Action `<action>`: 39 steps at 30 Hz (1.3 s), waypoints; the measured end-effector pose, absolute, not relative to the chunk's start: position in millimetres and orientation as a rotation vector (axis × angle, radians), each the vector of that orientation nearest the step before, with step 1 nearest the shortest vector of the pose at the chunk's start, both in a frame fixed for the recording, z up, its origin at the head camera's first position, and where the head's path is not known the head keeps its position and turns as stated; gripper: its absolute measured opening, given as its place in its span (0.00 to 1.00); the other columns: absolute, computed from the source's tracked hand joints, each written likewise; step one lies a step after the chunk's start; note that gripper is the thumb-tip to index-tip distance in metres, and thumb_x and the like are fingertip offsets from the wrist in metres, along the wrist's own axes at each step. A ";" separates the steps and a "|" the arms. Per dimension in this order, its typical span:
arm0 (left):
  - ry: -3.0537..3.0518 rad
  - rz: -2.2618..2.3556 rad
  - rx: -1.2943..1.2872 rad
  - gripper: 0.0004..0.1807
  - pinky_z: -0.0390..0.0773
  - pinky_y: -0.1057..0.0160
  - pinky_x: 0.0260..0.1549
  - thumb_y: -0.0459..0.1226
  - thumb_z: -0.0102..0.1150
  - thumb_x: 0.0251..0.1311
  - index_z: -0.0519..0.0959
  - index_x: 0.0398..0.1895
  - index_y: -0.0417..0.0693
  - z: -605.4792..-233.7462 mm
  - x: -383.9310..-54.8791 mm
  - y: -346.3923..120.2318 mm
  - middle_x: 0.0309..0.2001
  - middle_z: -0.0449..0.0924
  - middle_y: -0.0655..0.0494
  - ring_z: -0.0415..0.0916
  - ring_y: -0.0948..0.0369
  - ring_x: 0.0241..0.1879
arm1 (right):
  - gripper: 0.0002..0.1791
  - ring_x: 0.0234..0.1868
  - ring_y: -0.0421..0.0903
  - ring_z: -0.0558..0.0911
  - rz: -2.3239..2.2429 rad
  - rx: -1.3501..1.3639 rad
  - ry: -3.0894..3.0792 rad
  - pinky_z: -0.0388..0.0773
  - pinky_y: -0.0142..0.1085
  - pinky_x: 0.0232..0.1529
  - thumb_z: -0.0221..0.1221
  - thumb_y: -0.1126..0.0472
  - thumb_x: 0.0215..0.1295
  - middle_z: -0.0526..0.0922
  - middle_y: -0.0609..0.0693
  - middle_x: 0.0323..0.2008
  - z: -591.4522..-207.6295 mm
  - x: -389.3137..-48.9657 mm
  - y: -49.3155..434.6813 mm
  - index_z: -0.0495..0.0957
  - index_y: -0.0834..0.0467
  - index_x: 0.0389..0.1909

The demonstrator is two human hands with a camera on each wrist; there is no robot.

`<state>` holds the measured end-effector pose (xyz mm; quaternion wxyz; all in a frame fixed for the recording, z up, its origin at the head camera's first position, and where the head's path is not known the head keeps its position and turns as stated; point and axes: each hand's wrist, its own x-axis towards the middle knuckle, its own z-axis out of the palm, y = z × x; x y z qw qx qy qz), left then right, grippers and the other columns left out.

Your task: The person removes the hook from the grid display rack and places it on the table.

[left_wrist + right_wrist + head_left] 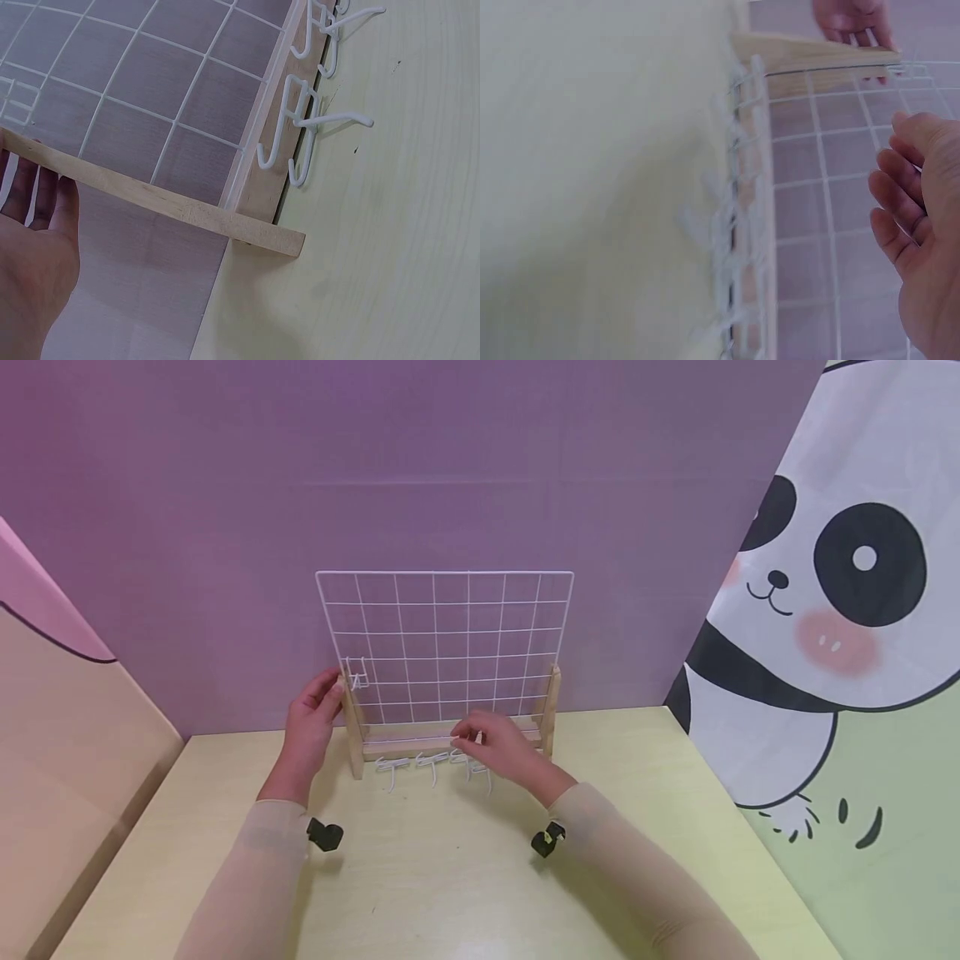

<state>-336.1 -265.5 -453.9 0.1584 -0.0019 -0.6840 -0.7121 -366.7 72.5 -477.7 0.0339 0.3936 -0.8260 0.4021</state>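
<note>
A white wire grid panel (446,572) stands upright in a wooden stand with a post at each side. My left hand (311,718) holds the upper end of the left wooden post (150,191), its fingers reaching behind the wood. Close by, a white wire hook (360,679) hangs on the grid's left edge. Several more white hooks (300,120) sit in a row along the front of the wooden base bar (408,747), prongs pointing outward. My right hand (498,747) hovers over the right part of that row, fingers loosely bent and nothing between them.
The stand is near the back edge of a pale wooden table (420,877), before a purple backdrop (450,460). At the right is a wall covering with a printed panda (862,610). The right post (552,710) rises beyond my right hand.
</note>
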 end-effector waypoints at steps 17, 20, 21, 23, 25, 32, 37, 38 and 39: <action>-1.941 -2.050 -0.015 0.26 0.69 0.56 0.79 0.40 0.55 0.87 0.72 0.81 0.41 -453.3 -336.5 -265.9 0.71 0.78 0.53 0.73 0.62 0.70 | 0.12 0.43 0.41 0.83 1.474 1.114 -2.273 0.83 0.28 0.40 0.70 0.66 0.77 0.87 0.51 0.42 -440.9 -371.7 -15.3 0.88 0.65 0.56; -1.940 -2.051 -0.010 0.26 0.69 0.57 0.79 0.39 0.54 0.87 0.71 0.81 0.40 -452.9 -336.6 -265.6 0.72 0.77 0.51 0.73 0.62 0.71 | 0.13 0.43 0.42 0.83 1.487 1.114 -2.233 0.83 0.27 0.41 0.70 0.67 0.76 0.87 0.53 0.42 -435.0 -370.2 -29.5 0.87 0.67 0.56; -1.937 -2.056 -0.008 0.26 0.68 0.57 0.79 0.39 0.53 0.87 0.71 0.82 0.40 -453.0 -337.0 -265.8 0.72 0.76 0.51 0.73 0.62 0.71 | 0.13 0.43 0.43 0.83 1.477 1.119 -2.220 0.83 0.27 0.41 0.70 0.66 0.76 0.87 0.53 0.42 -432.8 -369.9 -33.9 0.87 0.68 0.56; -1.934 -2.059 -0.007 0.26 0.68 0.57 0.79 0.39 0.53 0.87 0.71 0.82 0.39 -453.2 -337.4 -265.9 0.72 0.76 0.51 0.73 0.62 0.71 | 0.13 0.43 0.44 0.84 1.460 1.138 -2.199 0.83 0.26 0.41 0.70 0.67 0.75 0.87 0.54 0.42 -429.6 -368.9 -42.5 0.87 0.68 0.56; -1.929 -2.061 -0.008 0.26 0.68 0.56 0.79 0.38 0.53 0.87 0.71 0.81 0.39 -453.8 -338.1 -265.8 0.71 0.77 0.52 0.73 0.63 0.71 | 0.13 0.43 0.44 0.84 1.436 1.147 -2.192 0.83 0.25 0.41 0.71 0.67 0.75 0.86 0.55 0.43 -426.7 -367.6 -49.8 0.87 0.67 0.56; -1.938 -2.043 -0.037 0.25 0.69 0.58 0.78 0.39 0.54 0.87 0.72 0.80 0.40 -456.5 -339.8 -267.1 0.64 0.80 0.64 0.74 0.65 0.69 | 0.13 0.44 0.41 0.84 1.384 1.152 -2.210 0.82 0.23 0.42 0.71 0.66 0.75 0.86 0.55 0.47 -421.5 -365.5 -69.5 0.87 0.64 0.56; -1.923 -2.043 -0.062 0.24 0.71 0.61 0.77 0.39 0.54 0.87 0.74 0.79 0.40 -459.0 -341.8 -267.9 0.60 0.82 0.70 0.75 0.66 0.66 | 0.14 0.44 0.38 0.84 1.371 1.135 -2.232 0.81 0.22 0.41 0.72 0.65 0.75 0.85 0.50 0.45 -418.1 -364.4 -79.1 0.87 0.62 0.58; -1.921 -2.042 -0.063 0.24 0.72 0.62 0.76 0.39 0.54 0.87 0.74 0.79 0.40 -459.5 -342.1 -267.9 0.59 0.82 0.70 0.75 0.67 0.66 | 0.14 0.44 0.38 0.84 1.376 1.131 -2.234 0.81 0.21 0.41 0.72 0.65 0.75 0.85 0.50 0.45 -418.1 -364.8 -80.9 0.87 0.62 0.57; -1.920 -2.043 -0.065 0.24 0.72 0.62 0.76 0.39 0.55 0.86 0.74 0.79 0.40 -459.8 -342.2 -268.0 0.59 0.82 0.70 0.75 0.67 0.66 | 0.13 0.44 0.38 0.84 1.378 1.123 -2.235 0.81 0.21 0.41 0.72 0.66 0.75 0.85 0.50 0.44 -418.4 -365.1 -82.4 0.87 0.62 0.57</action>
